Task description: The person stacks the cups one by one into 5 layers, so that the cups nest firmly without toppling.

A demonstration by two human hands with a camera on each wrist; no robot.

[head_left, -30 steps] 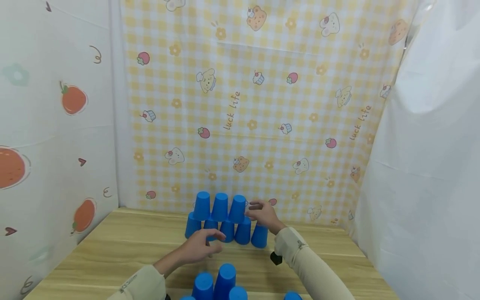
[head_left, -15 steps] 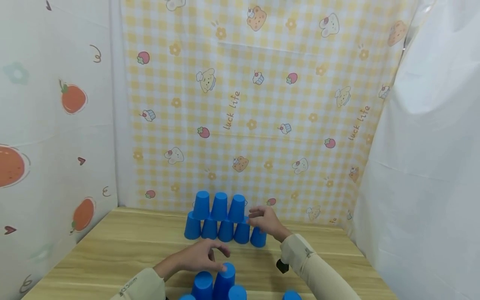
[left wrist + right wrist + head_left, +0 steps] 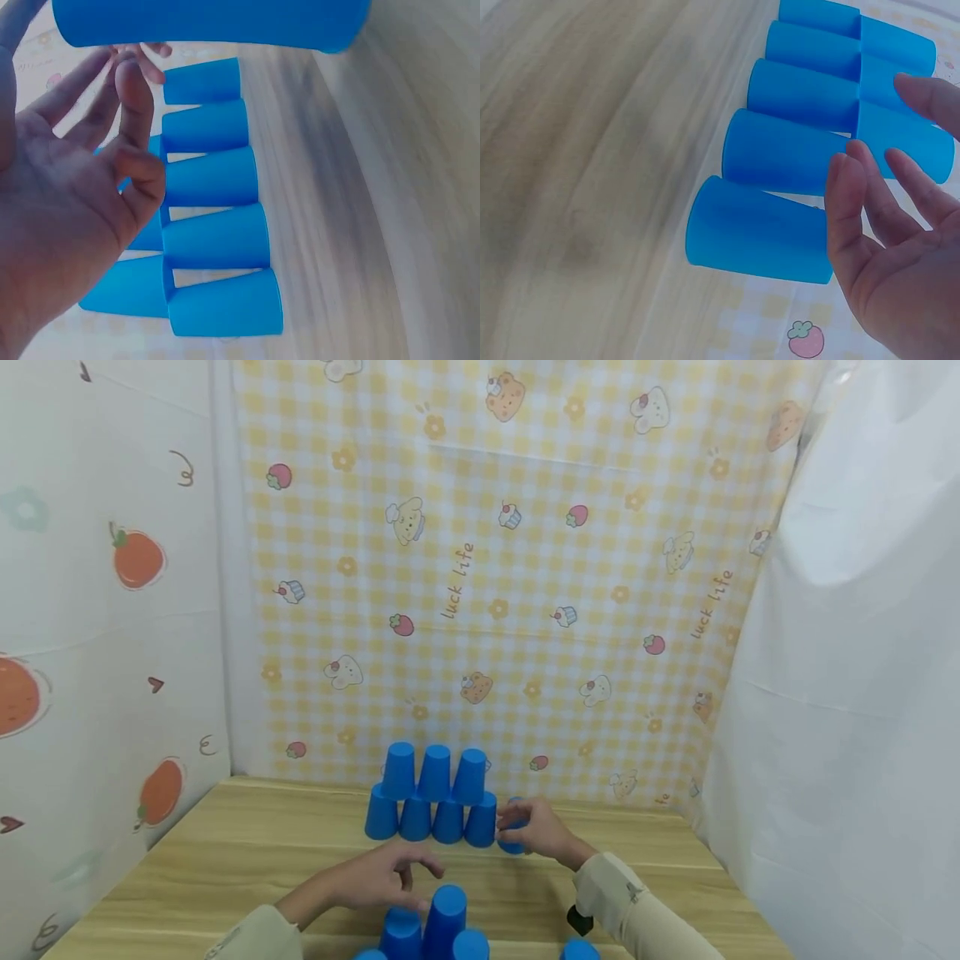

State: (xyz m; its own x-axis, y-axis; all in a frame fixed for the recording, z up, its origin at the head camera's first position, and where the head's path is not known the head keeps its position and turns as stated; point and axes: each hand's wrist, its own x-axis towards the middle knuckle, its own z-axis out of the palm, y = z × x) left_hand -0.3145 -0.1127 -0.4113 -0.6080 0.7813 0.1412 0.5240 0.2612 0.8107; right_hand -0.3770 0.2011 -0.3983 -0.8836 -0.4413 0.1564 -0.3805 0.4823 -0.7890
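The words "luck life" appear twice in brown script on the yellow checked backdrop cloth (image 3: 480, 568) behind the desk.

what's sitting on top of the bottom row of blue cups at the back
Three upturned blue cups sit on the bottom row. The right hand covers most of the row's end cup; nothing shows on it.

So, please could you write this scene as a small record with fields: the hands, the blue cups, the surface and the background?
left hand: the left hand is open, fingers relaxed, above the near group of blue plastic cups
right hand: the right hand touches the end blue plastic cup of the bottom row; fingers nearly straight
cup stack: upside-down blue plastic cups, five in the bottom row, three on top
surface: light wooden table
background: yellow checked cloth with cartoon prints
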